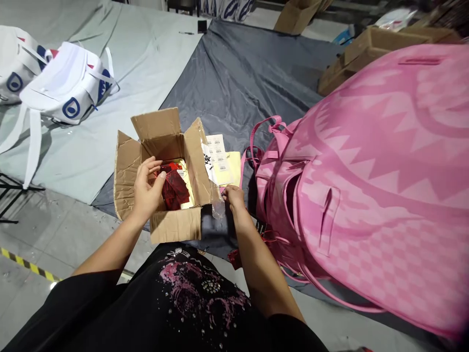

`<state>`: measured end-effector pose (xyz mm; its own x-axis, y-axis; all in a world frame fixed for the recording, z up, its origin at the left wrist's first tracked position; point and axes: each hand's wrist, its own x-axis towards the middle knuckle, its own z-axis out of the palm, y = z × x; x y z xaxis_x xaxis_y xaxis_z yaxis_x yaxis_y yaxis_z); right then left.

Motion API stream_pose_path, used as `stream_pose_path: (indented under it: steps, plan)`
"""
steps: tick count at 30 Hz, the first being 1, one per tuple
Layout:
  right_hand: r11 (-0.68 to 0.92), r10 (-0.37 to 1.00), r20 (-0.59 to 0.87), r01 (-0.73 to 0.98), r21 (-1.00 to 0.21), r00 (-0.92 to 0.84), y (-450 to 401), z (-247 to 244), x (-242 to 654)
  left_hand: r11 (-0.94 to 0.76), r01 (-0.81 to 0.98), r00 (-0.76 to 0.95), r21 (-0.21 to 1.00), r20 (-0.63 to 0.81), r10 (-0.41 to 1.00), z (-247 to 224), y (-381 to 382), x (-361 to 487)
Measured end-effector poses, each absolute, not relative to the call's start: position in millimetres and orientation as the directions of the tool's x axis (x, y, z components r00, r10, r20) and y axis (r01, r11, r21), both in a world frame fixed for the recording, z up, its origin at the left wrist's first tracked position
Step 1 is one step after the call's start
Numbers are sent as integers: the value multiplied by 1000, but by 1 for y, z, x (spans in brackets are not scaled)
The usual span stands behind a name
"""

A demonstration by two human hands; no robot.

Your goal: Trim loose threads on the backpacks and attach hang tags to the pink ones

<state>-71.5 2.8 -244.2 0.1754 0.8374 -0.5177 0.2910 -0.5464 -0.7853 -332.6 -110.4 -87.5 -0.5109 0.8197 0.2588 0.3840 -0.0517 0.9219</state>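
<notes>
An open cardboard box (163, 124) stands in front of me with its flaps spread. Dark red packets (175, 188) and yellow-edged cards lie inside it. My left hand (149, 185) reaches over the box's left side, its fingers curled at the red packets; whether they grip one is unclear. Just right of the box, my right hand (233, 196) has its fingers pinched together beside clear plastic (218, 208); what they hold is too small to make out. Beyond it lie a yellow sheet (234, 164) and a white sheet of barcode labels (216, 144).
Large pink backpacks (384, 171) fill the right side, straps reaching toward the label sheets. White backpacks (69, 80) lie at the upper left. More cardboard boxes (370, 49) stand at the back right. Grey cloth (249, 73) covers the surface around the box.
</notes>
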Motion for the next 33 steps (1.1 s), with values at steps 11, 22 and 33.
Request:
stream_pose_path:
  steps: [11,22,33]
  plan:
    - [-132,969,-247,902,-410,29,21,-239,-112,-14,488,-370,873,221,902,-83,-102,-331]
    - [-44,951,-307,979,-200,-20,23,-229,-107,-53,306,-474,951,200,857,-82,-97,-333]
    - [588,715,659,710,-388,-233,-67,-24,-112,-268,226,-339,936,334,880,-23,-109,-319]
